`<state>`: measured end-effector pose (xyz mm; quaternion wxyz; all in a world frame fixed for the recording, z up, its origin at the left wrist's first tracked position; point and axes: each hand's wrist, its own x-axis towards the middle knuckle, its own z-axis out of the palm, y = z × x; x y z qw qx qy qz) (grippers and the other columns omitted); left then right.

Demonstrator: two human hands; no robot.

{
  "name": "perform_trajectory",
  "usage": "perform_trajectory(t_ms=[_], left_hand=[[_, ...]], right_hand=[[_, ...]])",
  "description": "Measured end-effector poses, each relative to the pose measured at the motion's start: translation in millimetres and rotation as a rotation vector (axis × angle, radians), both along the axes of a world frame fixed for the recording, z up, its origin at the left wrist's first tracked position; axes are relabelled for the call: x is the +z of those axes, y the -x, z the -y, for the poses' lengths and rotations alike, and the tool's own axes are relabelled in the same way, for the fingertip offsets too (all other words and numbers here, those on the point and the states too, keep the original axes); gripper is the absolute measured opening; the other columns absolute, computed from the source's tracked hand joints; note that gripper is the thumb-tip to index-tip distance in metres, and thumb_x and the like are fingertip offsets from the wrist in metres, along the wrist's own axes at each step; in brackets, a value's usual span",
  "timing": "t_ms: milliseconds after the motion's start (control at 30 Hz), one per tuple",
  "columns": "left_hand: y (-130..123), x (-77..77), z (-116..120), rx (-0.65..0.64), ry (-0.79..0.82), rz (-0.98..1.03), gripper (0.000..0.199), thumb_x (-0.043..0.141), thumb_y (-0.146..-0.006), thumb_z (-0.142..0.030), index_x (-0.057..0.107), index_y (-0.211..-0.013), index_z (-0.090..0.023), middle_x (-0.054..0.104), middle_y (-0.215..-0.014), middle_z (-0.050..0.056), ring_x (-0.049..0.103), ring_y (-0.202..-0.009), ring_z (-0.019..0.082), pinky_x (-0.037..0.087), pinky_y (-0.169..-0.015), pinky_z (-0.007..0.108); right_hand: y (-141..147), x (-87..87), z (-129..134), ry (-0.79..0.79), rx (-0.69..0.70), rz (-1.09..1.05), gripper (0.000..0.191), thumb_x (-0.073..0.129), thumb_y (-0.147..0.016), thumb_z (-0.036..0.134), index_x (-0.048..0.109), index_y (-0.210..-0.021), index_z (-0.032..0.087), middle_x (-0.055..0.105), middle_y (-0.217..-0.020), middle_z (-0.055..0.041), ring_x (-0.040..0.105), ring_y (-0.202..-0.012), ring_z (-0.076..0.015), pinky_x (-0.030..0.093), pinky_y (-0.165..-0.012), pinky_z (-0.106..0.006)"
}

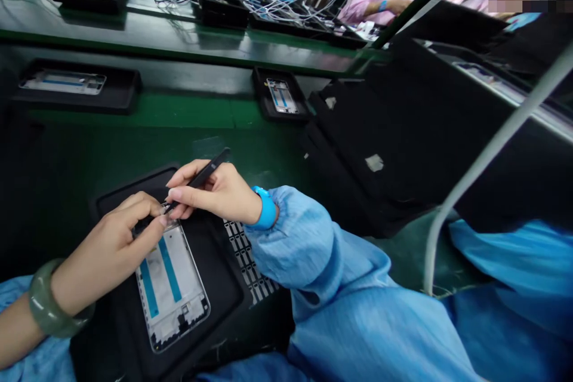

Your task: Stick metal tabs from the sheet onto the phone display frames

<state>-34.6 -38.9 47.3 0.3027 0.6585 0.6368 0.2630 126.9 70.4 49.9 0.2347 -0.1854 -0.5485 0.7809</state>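
A phone frame [172, 286] with two blue strips lies in a black tray [224, 286] in front of me. My right hand [210, 191] is closed around a pair of black tweezers [208, 168], pointing down at the frame's far end. At that same end, my left hand [128, 233] has its thumb and index finger drawn together close to the tweezer tips. Whatever sits between those left fingers is too small and covered to make out. Beside the tray, partly under my right sleeve, is a sheet of small grey-white pieces [248, 259].
Two more black trays with phone frames stand farther back, one left [67, 82] and one right [283, 95]. Cables [290, 9] hang over bins on a raised shelf [179, 33]. Black padded panels [358, 149] and a pale tube [492, 158] rise at right. People sit beyond.
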Motion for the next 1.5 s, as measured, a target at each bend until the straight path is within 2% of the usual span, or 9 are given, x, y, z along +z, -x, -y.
perform_trajectory(t_ms=[133,233,333,467,667,1300,1500], left_hand=[[24,-2.7,19,0.035,0.012,-0.082,0.030,0.048,-0.086,-0.049,0.055,-0.105,-0.029,0.058,-0.109,-0.001,0.056,-0.103,0.017,0.047,-0.087,0.029],[40,-15.1,33,0.014,-0.037,-0.183,0.041,0.052,-0.083,-0.051,0.048,-0.119,-0.031,0.051,-0.126,0.001,0.047,-0.120,0.020,0.043,-0.099,0.035],[48,-31.3,42,-0.083,-0.106,-0.264,0.043,0.055,-0.082,-0.049,0.047,-0.118,-0.027,0.044,-0.134,0.006,0.036,-0.130,0.024,0.038,-0.105,0.043],[47,-42.2,45,-0.127,-0.214,-0.341,0.038,0.056,-0.082,-0.045,0.048,-0.112,-0.024,0.048,-0.128,0.009,0.031,-0.133,0.027,0.034,-0.107,0.051],[43,-40.4,45,-0.129,-0.212,-0.363,0.036,0.054,-0.083,-0.047,0.050,-0.111,-0.024,0.048,-0.127,0.009,0.031,-0.133,0.028,0.037,-0.104,0.052],[40,-37.4,46,-0.120,-0.231,-0.379,0.038,0.050,-0.084,-0.050,0.051,-0.111,-0.023,0.049,-0.126,0.009,0.035,-0.131,0.029,0.039,-0.103,0.051],[39,-41.1,46,-0.132,-0.261,-0.446,0.047,0.049,-0.086,-0.049,0.046,-0.125,-0.023,0.048,-0.129,0.009,0.036,-0.130,0.028,0.039,-0.104,0.049]], right_hand=[[13,-0.5,1,0.056,-0.011,0.023,0.031,0.075,-0.068,0.035,0.059,-0.083,0.013,0.066,-0.067,0.0007,0.068,-0.060,-0.0117,0.058,-0.057,-0.021],[22,-9.6,3,0.102,-0.064,0.056,0.033,0.076,-0.066,0.035,0.058,-0.083,0.013,0.067,-0.070,-0.0002,0.068,-0.060,-0.0120,0.058,-0.056,-0.021],[30,-22.0,7,0.135,-0.064,0.106,0.037,0.077,-0.063,0.038,0.058,-0.083,0.013,0.066,-0.068,0.0000,0.068,-0.059,-0.0120,0.058,-0.055,-0.021],[36,-32.8,11,0.109,-0.040,0.177,0.037,0.077,-0.063,0.038,0.058,-0.082,0.013,0.064,-0.062,0.0014,0.068,-0.057,-0.0113,0.057,-0.055,-0.019],[40,-38.7,10,0.042,0.000,0.263,0.034,0.075,-0.067,0.037,0.059,-0.085,0.013,0.063,-0.057,0.0023,0.068,-0.058,-0.0122,0.057,-0.057,-0.021],[37,-41.9,11,-0.084,0.019,0.311,0.029,0.069,-0.074,0.037,0.059,-0.089,0.014,0.065,-0.062,0.0004,0.068,-0.062,-0.0136,0.058,-0.061,-0.025],[37,-42.6,12,-0.177,0.022,0.325,0.022,0.064,-0.079,0.033,0.058,-0.091,0.015,0.066,-0.064,0.0005,0.067,-0.061,-0.0121,0.057,-0.062,-0.024]])
